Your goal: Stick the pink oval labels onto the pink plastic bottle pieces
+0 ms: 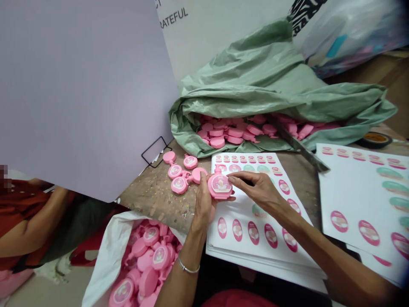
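My left hand (203, 200) is closed around a small pink toy pump bottle (220, 191), held upright above the edge of a sticker sheet. A round picture label (221, 183) covers the bottle's front. The fingers of my right hand (251, 186) are pinched at the label's upper right edge, touching it. Under my hands lies a stack of white sticker sheets (236, 247) printed with pink and green labels. Left of my left hand, several pink bottles (179, 184) rest on the wooden table; some carry round labels, others show a plain side.
A green sack (249, 72) full of pink bottles lies open at the back. A white sack (102, 256) of bottles stands at the lower left. A metal ruler (300, 147) sticks out near more sheets (361, 187). Beyond a pale panel (86, 94) sits another person (32, 221).
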`<state>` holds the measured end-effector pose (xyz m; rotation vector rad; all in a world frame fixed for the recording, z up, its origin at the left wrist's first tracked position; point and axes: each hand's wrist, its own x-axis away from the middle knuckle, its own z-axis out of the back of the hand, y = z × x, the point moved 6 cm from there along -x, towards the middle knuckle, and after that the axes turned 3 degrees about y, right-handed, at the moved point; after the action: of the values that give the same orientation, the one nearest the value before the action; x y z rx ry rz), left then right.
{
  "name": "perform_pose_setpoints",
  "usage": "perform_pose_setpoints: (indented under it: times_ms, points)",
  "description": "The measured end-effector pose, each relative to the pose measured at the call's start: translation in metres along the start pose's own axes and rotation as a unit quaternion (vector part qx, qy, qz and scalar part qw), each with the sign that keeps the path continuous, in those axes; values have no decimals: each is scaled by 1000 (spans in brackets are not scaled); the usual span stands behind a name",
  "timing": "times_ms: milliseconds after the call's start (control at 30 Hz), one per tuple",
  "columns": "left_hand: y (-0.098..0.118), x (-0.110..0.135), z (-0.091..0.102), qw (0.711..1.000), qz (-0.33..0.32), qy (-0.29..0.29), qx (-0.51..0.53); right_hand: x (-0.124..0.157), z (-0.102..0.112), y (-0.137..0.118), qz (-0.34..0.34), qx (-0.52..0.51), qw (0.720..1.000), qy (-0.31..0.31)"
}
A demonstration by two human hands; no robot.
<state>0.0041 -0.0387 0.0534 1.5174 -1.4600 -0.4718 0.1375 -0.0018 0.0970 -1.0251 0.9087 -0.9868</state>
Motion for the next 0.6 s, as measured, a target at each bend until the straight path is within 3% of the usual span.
perform_pose_setpoints:
  times_ms: [600]
  points:
    - [0, 0, -1, 1000, 2, -3, 14, 2, 0, 0, 8, 20, 999, 45]
